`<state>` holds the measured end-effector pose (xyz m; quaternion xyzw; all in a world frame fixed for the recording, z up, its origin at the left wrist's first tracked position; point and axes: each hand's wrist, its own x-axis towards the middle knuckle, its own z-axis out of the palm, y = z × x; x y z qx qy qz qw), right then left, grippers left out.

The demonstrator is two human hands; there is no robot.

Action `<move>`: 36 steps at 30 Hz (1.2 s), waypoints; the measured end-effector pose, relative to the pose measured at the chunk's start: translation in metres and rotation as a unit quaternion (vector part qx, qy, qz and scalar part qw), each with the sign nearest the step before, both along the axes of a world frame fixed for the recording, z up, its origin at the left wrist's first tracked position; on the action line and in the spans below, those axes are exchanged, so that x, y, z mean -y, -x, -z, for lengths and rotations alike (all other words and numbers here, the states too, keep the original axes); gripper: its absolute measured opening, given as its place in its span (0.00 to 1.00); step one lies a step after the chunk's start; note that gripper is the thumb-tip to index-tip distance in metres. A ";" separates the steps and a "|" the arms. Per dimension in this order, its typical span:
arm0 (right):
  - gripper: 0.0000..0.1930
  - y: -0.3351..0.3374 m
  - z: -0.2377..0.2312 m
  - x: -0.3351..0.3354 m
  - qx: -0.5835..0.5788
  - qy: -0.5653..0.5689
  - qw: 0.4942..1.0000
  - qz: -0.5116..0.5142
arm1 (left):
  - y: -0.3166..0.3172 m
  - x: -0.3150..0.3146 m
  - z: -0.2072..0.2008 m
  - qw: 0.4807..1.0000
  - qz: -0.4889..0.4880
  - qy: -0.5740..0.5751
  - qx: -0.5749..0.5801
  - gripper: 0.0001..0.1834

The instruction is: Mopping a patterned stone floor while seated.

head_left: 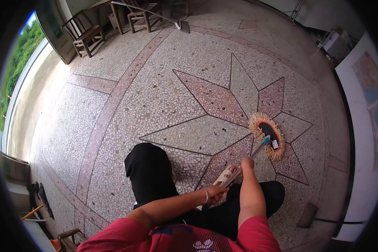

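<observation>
Both my hands are closed around the grey pole of a mop (269,133). Its oval head has a cream, shaggy fringe, an orange-red ring, a dark centre and a teal joint, and it rests on the speckled stone floor to the right of the middle. My left hand (215,194) grips the pole low, near my lap, with a pale band on the wrist. Farther up toward the head, my right hand (247,164) holds the pole. Beneath the pole shows a light sandal (225,174) on my foot, between my dark-trousered knees.
A star pattern (197,130) is inlaid in the floor, dotted with small dark specks. Wooden chairs (86,35) and a long-handled dustpan-like tool (182,26) stand at the back. A bright doorway (29,96) lies left; a white panel (361,138) runs along the right.
</observation>
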<state>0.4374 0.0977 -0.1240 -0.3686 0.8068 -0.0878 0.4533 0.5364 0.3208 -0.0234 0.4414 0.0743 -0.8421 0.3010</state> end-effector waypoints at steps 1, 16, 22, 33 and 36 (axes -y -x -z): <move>0.16 -0.006 -0.002 -0.005 0.003 0.003 1.000 -0.028 | -0.003 -0.004 0.008 1.000 -0.015 0.017 0.006 0.11; 0.18 -0.201 0.010 -0.027 -0.020 0.117 0.905 -0.407 | -0.037 -0.001 -0.022 0.966 -0.245 -0.069 -0.034 0.12; 0.24 -0.298 -0.036 -0.108 0.011 0.059 0.772 -0.633 | -0.052 0.013 -0.031 0.907 -0.404 -0.068 -0.099 0.14; 0.24 -0.272 -0.035 -0.006 0.037 0.024 0.873 -0.486 | -0.062 0.052 0.014 0.943 -0.293 -0.067 -0.144 0.08; 0.25 -0.212 -0.018 0.047 0.039 0.016 0.934 -0.354 | -0.072 0.071 -0.012 0.982 -0.163 -0.088 -0.038 0.11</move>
